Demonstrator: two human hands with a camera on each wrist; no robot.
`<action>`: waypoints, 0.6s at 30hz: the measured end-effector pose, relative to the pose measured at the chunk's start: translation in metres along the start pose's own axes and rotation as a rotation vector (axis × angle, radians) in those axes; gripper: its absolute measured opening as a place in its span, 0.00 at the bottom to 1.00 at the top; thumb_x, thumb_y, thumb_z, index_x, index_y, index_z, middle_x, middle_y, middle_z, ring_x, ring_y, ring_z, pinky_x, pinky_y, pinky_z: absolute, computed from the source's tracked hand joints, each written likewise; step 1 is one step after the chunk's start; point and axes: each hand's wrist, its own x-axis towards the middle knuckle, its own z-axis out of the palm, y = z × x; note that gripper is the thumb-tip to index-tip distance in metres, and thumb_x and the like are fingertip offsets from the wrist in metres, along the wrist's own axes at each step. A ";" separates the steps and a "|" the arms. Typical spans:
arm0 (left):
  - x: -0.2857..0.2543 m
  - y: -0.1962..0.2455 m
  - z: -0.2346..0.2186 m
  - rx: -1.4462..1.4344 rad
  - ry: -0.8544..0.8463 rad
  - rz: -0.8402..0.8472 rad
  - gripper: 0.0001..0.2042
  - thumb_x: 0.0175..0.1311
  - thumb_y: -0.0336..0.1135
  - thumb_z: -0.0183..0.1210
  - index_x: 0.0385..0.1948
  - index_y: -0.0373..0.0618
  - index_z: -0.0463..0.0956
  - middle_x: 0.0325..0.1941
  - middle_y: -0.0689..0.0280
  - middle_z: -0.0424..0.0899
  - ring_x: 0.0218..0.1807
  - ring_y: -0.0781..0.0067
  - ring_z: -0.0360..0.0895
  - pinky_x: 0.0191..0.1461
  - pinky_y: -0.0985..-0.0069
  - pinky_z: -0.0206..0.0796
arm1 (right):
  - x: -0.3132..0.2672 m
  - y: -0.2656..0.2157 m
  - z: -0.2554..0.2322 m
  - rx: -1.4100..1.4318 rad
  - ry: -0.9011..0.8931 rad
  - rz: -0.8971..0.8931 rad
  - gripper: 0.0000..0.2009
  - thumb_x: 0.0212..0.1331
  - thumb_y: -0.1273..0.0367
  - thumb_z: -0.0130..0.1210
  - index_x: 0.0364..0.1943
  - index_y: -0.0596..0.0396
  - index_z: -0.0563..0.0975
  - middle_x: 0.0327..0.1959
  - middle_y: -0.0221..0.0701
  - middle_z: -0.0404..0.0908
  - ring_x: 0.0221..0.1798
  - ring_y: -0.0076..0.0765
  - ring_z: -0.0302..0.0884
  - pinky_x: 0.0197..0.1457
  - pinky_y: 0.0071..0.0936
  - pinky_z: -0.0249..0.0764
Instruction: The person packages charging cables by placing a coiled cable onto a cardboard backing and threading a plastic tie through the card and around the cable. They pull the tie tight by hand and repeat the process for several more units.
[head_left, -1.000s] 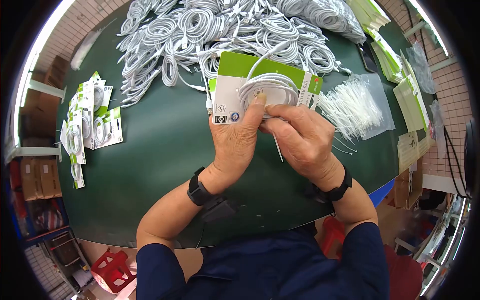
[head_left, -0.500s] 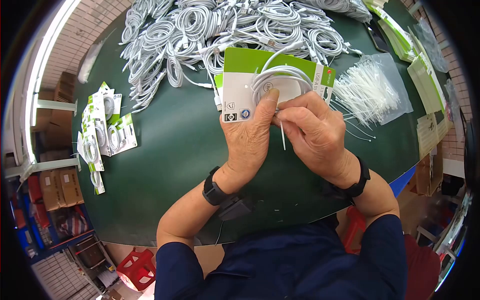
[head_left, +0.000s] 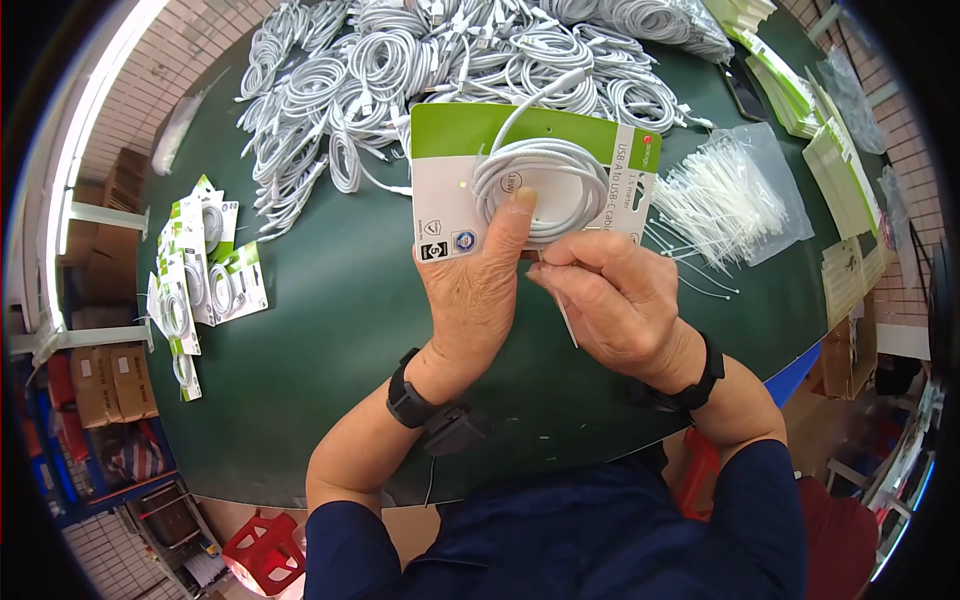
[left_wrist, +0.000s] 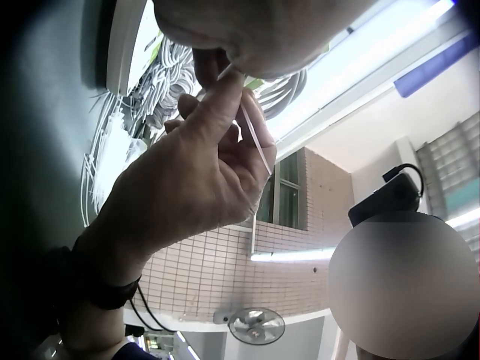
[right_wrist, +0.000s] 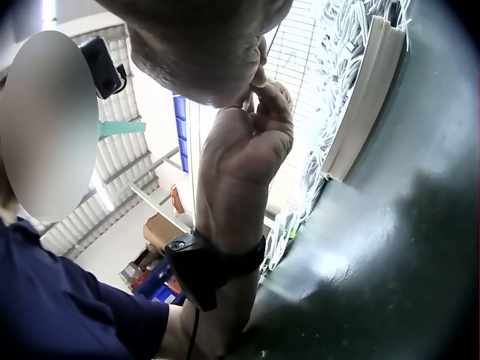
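Note:
My left hand (head_left: pixel 470 290) grips a green and white backing card (head_left: pixel 440 190), its thumb pressing on a coiled white USB cable (head_left: pixel 600 190) that lies over the card. One cable end points up past the card's top edge. Just below the coil, my right hand (head_left: pixel 615 300) pinches a thin white cable tie (head_left: pixel 570 325), whose tail hangs under the fingers. The left wrist view also shows the cable tie (left_wrist: pixel 256 135) standing out from the right hand (left_wrist: pixel 187 165). The tie's head is hidden behind fingers.
Many coiled grey-white cables (head_left: pixel 380 60) are heaped at the back of the green table (head_left: pixel 300 400). Loose cable ties (head_left: pixel 720 200) lie on a plastic bag at right, beside stacks of cards (head_left: pixel 845 170). Carded cables (head_left: pixel 200 270) lie at left.
The card and coil have shifted a little left in the head view. My right hand has come slightly lower relative to the coil, still pinching the cable tie.

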 end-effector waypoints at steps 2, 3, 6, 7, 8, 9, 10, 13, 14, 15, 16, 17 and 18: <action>0.000 0.001 0.000 0.013 0.001 0.003 0.16 0.70 0.27 0.68 0.56 0.36 0.78 0.50 0.64 0.86 0.46 0.77 0.83 0.46 0.76 0.79 | 0.002 -0.002 0.000 0.002 0.000 -0.001 0.09 0.48 0.78 0.69 0.34 0.62 0.83 0.38 0.35 0.85 0.32 0.34 0.86 0.30 0.28 0.82; 0.000 0.001 0.000 0.024 -0.004 0.006 0.16 0.70 0.27 0.68 0.56 0.36 0.78 0.50 0.63 0.86 0.46 0.77 0.83 0.46 0.77 0.79 | 0.003 -0.003 0.000 0.002 -0.002 0.002 0.09 0.48 0.78 0.69 0.34 0.62 0.83 0.38 0.35 0.85 0.32 0.34 0.86 0.30 0.29 0.82; -0.002 0.002 -0.001 0.034 -0.010 0.016 0.16 0.70 0.26 0.68 0.56 0.36 0.78 0.50 0.63 0.86 0.46 0.78 0.83 0.46 0.77 0.79 | 0.003 -0.006 0.000 0.007 0.009 0.012 0.09 0.48 0.79 0.69 0.34 0.63 0.82 0.38 0.37 0.84 0.32 0.35 0.86 0.30 0.29 0.83; -0.002 0.002 -0.001 0.020 -0.008 0.023 0.15 0.70 0.26 0.67 0.56 0.36 0.78 0.50 0.63 0.86 0.46 0.78 0.83 0.46 0.77 0.80 | 0.004 -0.006 0.000 0.009 0.015 0.014 0.09 0.48 0.79 0.69 0.34 0.64 0.82 0.37 0.37 0.84 0.32 0.36 0.86 0.30 0.29 0.83; -0.002 0.001 0.000 0.006 -0.007 0.028 0.15 0.70 0.26 0.67 0.56 0.36 0.78 0.50 0.62 0.86 0.46 0.78 0.84 0.45 0.77 0.80 | 0.004 -0.007 0.000 0.006 0.013 0.012 0.09 0.48 0.79 0.69 0.34 0.64 0.82 0.38 0.37 0.84 0.33 0.36 0.86 0.30 0.29 0.83; -0.002 0.001 0.000 -0.004 -0.008 0.025 0.15 0.71 0.26 0.67 0.56 0.36 0.78 0.50 0.62 0.86 0.45 0.78 0.84 0.44 0.77 0.81 | 0.004 -0.008 -0.001 0.005 0.010 0.011 0.09 0.48 0.79 0.68 0.34 0.64 0.82 0.38 0.38 0.84 0.33 0.36 0.86 0.30 0.29 0.83; -0.002 0.001 0.000 -0.014 -0.010 0.021 0.15 0.71 0.26 0.67 0.55 0.35 0.77 0.50 0.62 0.86 0.45 0.77 0.84 0.44 0.77 0.81 | 0.004 -0.009 -0.001 0.003 0.007 0.011 0.09 0.49 0.80 0.68 0.34 0.64 0.82 0.38 0.38 0.84 0.33 0.37 0.86 0.31 0.29 0.83; -0.002 0.003 0.001 -0.042 -0.005 -0.001 0.14 0.71 0.27 0.66 0.55 0.35 0.77 0.50 0.62 0.86 0.45 0.77 0.84 0.42 0.77 0.83 | 0.005 -0.012 0.000 0.024 -0.001 0.024 0.09 0.49 0.80 0.68 0.35 0.65 0.82 0.39 0.40 0.83 0.34 0.38 0.86 0.31 0.29 0.84; -0.001 0.004 0.002 -0.052 -0.001 -0.010 0.14 0.72 0.27 0.66 0.55 0.35 0.77 0.50 0.61 0.86 0.45 0.76 0.85 0.41 0.76 0.84 | 0.004 -0.013 -0.001 0.034 -0.006 0.026 0.09 0.49 0.80 0.68 0.35 0.65 0.81 0.40 0.40 0.83 0.34 0.38 0.86 0.31 0.30 0.84; -0.001 0.004 0.002 -0.058 -0.002 -0.016 0.14 0.72 0.27 0.66 0.55 0.36 0.77 0.50 0.61 0.85 0.45 0.76 0.85 0.41 0.76 0.84 | 0.004 -0.013 -0.001 0.045 -0.012 0.027 0.10 0.49 0.80 0.68 0.35 0.65 0.81 0.40 0.40 0.83 0.35 0.39 0.86 0.31 0.30 0.84; -0.001 0.004 0.002 -0.064 -0.002 -0.023 0.14 0.72 0.28 0.66 0.56 0.36 0.77 0.50 0.61 0.85 0.45 0.76 0.85 0.41 0.76 0.84 | 0.003 -0.014 -0.002 0.056 -0.019 0.030 0.10 0.48 0.80 0.68 0.35 0.66 0.81 0.40 0.41 0.83 0.35 0.39 0.86 0.31 0.30 0.84; -0.001 0.003 0.001 -0.071 -0.001 -0.031 0.14 0.72 0.28 0.66 0.56 0.36 0.76 0.50 0.61 0.85 0.45 0.75 0.85 0.41 0.76 0.85 | 0.003 -0.013 -0.001 0.069 -0.009 0.024 0.10 0.48 0.81 0.68 0.36 0.66 0.81 0.40 0.41 0.83 0.35 0.40 0.86 0.31 0.30 0.84; -0.001 0.004 0.001 -0.069 -0.009 -0.035 0.15 0.73 0.28 0.66 0.56 0.36 0.76 0.50 0.61 0.85 0.45 0.75 0.85 0.41 0.77 0.84 | 0.001 -0.013 0.001 0.083 0.001 0.018 0.10 0.48 0.81 0.68 0.36 0.66 0.81 0.40 0.41 0.83 0.35 0.40 0.86 0.31 0.31 0.84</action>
